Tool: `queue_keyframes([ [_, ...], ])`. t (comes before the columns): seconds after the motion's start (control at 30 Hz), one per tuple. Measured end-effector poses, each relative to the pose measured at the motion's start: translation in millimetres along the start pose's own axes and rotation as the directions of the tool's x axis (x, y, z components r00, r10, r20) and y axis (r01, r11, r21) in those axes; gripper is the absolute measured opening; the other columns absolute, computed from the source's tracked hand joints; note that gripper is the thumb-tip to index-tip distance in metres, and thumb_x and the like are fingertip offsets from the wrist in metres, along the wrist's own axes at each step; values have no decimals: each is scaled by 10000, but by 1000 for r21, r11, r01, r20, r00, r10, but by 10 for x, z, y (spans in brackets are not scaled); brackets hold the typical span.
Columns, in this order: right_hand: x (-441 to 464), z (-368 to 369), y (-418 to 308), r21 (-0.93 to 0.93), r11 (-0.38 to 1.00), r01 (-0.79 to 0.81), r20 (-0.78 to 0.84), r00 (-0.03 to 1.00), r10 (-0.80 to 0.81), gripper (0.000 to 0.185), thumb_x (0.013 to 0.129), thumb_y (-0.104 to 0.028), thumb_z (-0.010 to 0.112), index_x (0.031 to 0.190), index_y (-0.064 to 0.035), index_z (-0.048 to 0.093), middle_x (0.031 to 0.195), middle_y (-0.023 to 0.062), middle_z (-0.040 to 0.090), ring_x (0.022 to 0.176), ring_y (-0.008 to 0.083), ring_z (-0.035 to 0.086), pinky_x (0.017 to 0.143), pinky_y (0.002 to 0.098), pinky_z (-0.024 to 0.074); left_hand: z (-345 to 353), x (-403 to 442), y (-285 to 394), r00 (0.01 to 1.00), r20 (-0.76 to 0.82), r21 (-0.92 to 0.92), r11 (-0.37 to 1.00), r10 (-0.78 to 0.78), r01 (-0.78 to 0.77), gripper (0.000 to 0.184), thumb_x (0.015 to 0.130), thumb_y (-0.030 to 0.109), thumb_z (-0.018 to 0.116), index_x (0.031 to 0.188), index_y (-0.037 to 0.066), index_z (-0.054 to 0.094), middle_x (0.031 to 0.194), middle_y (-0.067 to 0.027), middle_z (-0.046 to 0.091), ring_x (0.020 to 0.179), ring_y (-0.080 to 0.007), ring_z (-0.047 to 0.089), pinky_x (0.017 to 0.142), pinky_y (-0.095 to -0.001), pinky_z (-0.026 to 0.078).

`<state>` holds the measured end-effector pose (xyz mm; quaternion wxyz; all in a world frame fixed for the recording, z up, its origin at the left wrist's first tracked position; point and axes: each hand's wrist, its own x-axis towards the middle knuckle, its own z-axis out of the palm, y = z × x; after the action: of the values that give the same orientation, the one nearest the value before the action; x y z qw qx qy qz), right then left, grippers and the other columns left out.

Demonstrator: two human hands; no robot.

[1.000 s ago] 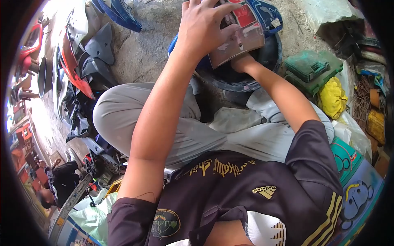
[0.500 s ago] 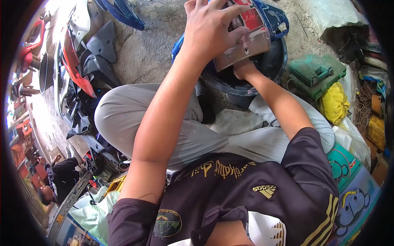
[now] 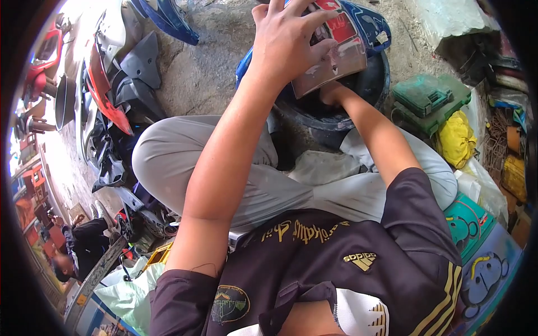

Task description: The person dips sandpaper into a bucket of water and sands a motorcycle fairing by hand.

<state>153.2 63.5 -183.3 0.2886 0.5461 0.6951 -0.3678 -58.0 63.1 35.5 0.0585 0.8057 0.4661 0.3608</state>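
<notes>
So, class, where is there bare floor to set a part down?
The widest patch is grey concrete floor, bordered by the glossy blue curved panel, the dark grey plastic panel, the grey-trousered knee and the round black tub. It's crowded left, among piled panels, and right, around the green plastic case.

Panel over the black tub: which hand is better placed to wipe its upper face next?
Left, I'd judge: the left hand is spread across the upper face of the panel, while the right hand is partly hidden beneath it.
</notes>
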Motion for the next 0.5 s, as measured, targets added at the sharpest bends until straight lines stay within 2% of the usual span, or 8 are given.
queue_keyframes([
  [0.03,-116,-95,-90,87,994,-64,75,995,58,417,940,-64,647,1331,19,764,1363,284,744,1221,396,764,1017,488,624,-2,1,2,1000,-1,1,1000,1,-1,584,794,309,906,1356,194,798,1571,-81,620,1497,-404,473,1177,-576,382],
  [0.1,-66,-84,-57,272,957,-99,166,985,55,413,955,-69,616,1329,29,761,1335,297,750,1187,392,776,984,482,636,-9,-9,18,1000,-2,5,1000,1,-1,574,797,308,903,1350,193,801,1573,-83,618,1497,-409,472,1178,-576,382],
  [0.2,101,-133,-11,389,918,-74,143,990,20,415,956,-71,611,1332,27,757,1329,290,754,1183,388,778,977,479,636,24,-19,17,1000,-14,14,1000,-6,6,563,803,307,898,1345,190,803,1576,-87,614,1496,-412,471,1182,-577,379],
  [0.37,129,-146,57,268,962,48,-37,999,-40,420,957,-75,602,1338,23,751,1319,278,762,1176,383,781,966,473,637,21,3,31,1000,3,27,999,-17,17,564,802,320,900,1343,194,804,1572,-92,613,1496,-416,470,1188,-578,376],
  [0.5,342,-106,-17,166,977,130,-271,959,-82,423,959,-77,595,1342,20,745,1312,269,768,1171,379,783,956,469,637,67,-8,-11,1000,-8,40,999,-10,11,555,800,324,901,1331,190,809,1566,-92,615,1495,-417,469,1190,-575,377],
])
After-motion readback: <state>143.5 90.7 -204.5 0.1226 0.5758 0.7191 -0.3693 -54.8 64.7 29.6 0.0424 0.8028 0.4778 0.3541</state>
